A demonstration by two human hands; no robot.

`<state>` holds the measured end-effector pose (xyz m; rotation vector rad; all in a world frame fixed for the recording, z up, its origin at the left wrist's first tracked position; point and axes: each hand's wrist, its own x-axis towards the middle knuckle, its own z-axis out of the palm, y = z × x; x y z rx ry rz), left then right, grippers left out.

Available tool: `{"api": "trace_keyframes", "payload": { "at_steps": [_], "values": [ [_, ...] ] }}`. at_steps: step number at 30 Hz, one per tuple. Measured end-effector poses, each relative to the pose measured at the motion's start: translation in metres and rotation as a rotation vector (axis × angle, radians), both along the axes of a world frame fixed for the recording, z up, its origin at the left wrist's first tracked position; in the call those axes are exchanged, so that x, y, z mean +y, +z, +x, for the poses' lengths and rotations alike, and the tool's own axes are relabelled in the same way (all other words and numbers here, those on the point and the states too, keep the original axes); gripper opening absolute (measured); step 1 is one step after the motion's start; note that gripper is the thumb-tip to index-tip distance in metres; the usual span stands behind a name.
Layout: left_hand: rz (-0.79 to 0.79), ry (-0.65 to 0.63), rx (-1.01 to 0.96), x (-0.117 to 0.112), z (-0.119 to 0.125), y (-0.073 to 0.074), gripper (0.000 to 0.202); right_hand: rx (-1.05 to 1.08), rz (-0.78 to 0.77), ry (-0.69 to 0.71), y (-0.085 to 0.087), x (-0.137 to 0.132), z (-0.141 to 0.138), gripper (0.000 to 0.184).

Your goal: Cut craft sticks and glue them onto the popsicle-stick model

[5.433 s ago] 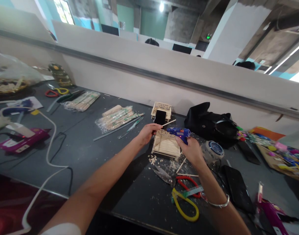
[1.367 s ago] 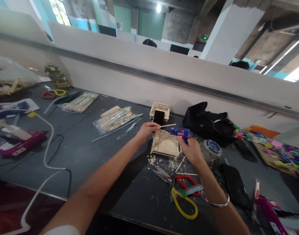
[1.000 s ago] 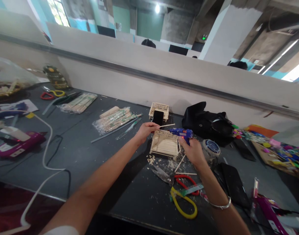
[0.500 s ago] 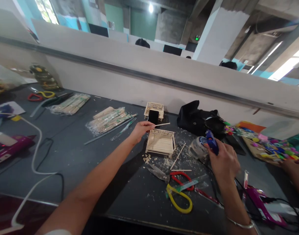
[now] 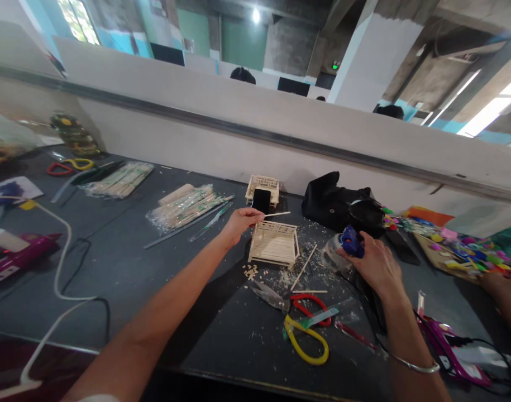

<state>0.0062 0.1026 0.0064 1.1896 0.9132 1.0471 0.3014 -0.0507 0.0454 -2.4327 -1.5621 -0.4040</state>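
Observation:
My left hand (image 5: 243, 220) pinches a thin wooden stick (image 5: 279, 214) level over the back rail of a small wooden frame model (image 5: 274, 244). The model has a slatted base and stands on the dark table. At the right, my right hand (image 5: 376, 259) is wrapped around a blue glue gun (image 5: 350, 241), its nozzle hidden from me. The gun is right at a clear round jar (image 5: 333, 252), partly in front of it; I cannot tell whether they touch. Two loose sticks, one of them a slanted stick (image 5: 304, 267), lie between the model and the jar.
Scissors (image 5: 307, 340) with red and yellow handles lie in front. Packs of sticks (image 5: 188, 206) are on the left. Behind stand a second wooden model (image 5: 263, 187), a phone (image 5: 261, 200) and a black bag (image 5: 341, 204). Another person's hand (image 5: 504, 287) is at far right.
My right hand has turned the glue gun and moved it slightly left and down, closer over the jar. My left hand and the stick have stayed almost still.

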Motion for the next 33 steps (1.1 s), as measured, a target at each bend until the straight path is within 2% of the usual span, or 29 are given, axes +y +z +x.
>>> {"api": "trace_keyframes", "payload": {
  "at_steps": [4,6,8,10,13,15,18,23,28,33],
  "values": [
    [0.022,-0.004,0.004,0.000,0.000,0.000,0.018,0.018,-0.017,0.099,0.000,0.000,0.009,0.093],
    [0.041,-0.010,0.018,0.000,0.000,0.000,0.017,-0.023,0.008,0.125,0.004,-0.008,0.008,0.094],
    [0.063,-0.003,0.041,0.000,0.001,-0.001,0.017,-0.068,0.099,0.122,0.011,-0.017,-0.002,0.083],
    [0.092,0.015,0.065,-0.001,0.001,-0.002,0.016,-0.062,0.268,0.124,0.019,-0.024,-0.020,0.066],
    [0.126,0.032,0.096,-0.001,0.002,-0.002,0.017,0.064,0.482,0.284,0.023,-0.020,-0.055,0.042],
    [0.135,0.026,0.108,-0.001,0.002,-0.002,0.018,0.137,0.505,0.422,0.017,-0.008,-0.077,0.034],
    [0.149,0.014,0.112,0.000,0.001,-0.003,0.020,0.211,0.429,0.558,-0.001,0.019,-0.097,0.034],
    [0.179,-0.001,0.137,0.002,-0.001,-0.004,0.023,0.348,0.384,0.541,-0.025,0.055,-0.104,0.039],
    [0.220,0.002,0.173,0.003,0.000,-0.005,0.017,0.494,0.414,0.559,-0.034,0.071,-0.096,0.035],
    [0.246,-0.001,0.195,0.002,0.000,-0.005,0.014,0.550,0.413,0.592,-0.042,0.079,-0.085,0.033]
  ]
}}
